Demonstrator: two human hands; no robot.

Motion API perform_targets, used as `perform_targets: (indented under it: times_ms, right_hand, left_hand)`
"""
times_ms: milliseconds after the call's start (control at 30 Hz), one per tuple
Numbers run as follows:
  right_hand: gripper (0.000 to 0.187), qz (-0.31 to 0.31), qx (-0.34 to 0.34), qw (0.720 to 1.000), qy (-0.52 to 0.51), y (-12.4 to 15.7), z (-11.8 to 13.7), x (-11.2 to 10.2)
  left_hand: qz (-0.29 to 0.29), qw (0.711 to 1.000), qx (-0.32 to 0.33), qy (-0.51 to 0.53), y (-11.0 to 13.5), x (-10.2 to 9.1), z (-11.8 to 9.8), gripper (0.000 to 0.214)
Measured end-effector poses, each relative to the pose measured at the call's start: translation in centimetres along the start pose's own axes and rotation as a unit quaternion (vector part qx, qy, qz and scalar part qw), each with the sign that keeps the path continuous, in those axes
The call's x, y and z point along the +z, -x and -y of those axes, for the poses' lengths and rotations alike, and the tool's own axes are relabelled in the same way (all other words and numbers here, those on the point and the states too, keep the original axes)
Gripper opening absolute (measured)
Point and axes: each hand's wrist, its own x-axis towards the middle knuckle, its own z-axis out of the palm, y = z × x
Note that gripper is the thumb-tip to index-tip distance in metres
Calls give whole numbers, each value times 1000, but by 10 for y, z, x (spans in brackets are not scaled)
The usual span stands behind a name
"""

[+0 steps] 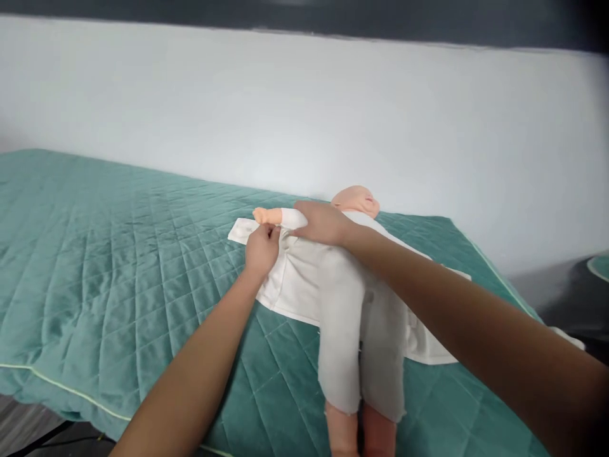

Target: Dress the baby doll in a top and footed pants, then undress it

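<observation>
A baby doll lies on its back on a teal quilted bed, head toward the wall, legs toward me. It wears white trousers, and a white garment is spread open beneath it. My left hand is closed, pinching the garment's fabric just below the doll's outstretched arm. My right hand rests on the doll's shoulder and upper arm, fingers curled around the sleeve there.
A white wall runs behind the bed. The bed's front edge with pale piping drops to a dark floor at the lower left. A dark floor and a round teal object show at the right.
</observation>
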Motion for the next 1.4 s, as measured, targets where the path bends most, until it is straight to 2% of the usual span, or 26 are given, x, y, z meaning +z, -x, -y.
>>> perform_targets:
  times_ms: [100,167,300,367,433,467,533,600,633,700,800,867,900,967,1000,1067,1133,1267,1400]
  right_hand:
    - [51,9,-21,1000,-11,11,-2,2]
    - [56,18,-20,1000,10,17,-2,4]
    - [55,29,16,997,68,25,-4,7]
    - [52,39,34,993,106,27,-5,12]
    - [52,39,44,989,132,26,-4,20]
    - [52,33,48,989,136,24,-3,25]
    - [46,10,57,989,132,21,1,33]
    - [36,-10,68,990,126,18,5,38]
    - [33,-16,70,989,125,17,6,39]
    - [33,-30,71,991,111,19,5,33]
    - [37,-95,93,991,21,34,-9,13]
    - [36,-182,145,972,-34,53,-27,0]
    - [35,-234,186,953,-43,65,-36,-3]
    - [38,-322,310,893,-53,92,-56,-3]
    - [43,-336,361,866,-83,106,-65,0]
    - [48,-311,438,828,-158,130,-78,12]
    - [48,-286,467,814,-192,147,-84,22]
    - [52,-244,482,828,-151,163,-80,25]
    - [60,-199,483,840,-144,167,-76,19]
  left_hand:
    - [-17,984,-12,179,-4,-4,9,7]
    - [-10,963,-26,266,-4,-6,11,7]
    - [-22,932,-105,347,-2,-11,11,13]
    - [-54,937,-98,332,0,-11,8,18]
    - [-61,952,-58,293,4,-8,4,18]
    - [-43,961,-32,270,6,-7,1,17]
    - [34,976,31,213,13,-4,-5,16]
    - [112,978,87,152,19,-1,-11,18]
    - [126,978,106,125,20,-1,-12,20]
    - [84,987,106,83,21,0,-10,22]
    - [-34,998,46,16,16,-1,0,16]
    - [-63,997,18,-42,13,-1,6,16]
    - [-61,996,14,-70,13,-1,8,16]
    - [-48,992,21,-116,15,0,8,12]
    - [-40,990,30,-133,17,1,7,10]
    - [-25,987,54,-152,20,1,3,10]
    - [-18,986,77,-149,24,1,-2,13]
    - [-18,991,101,-86,30,0,-10,11]
    - [3,996,87,30,37,5,-24,9]
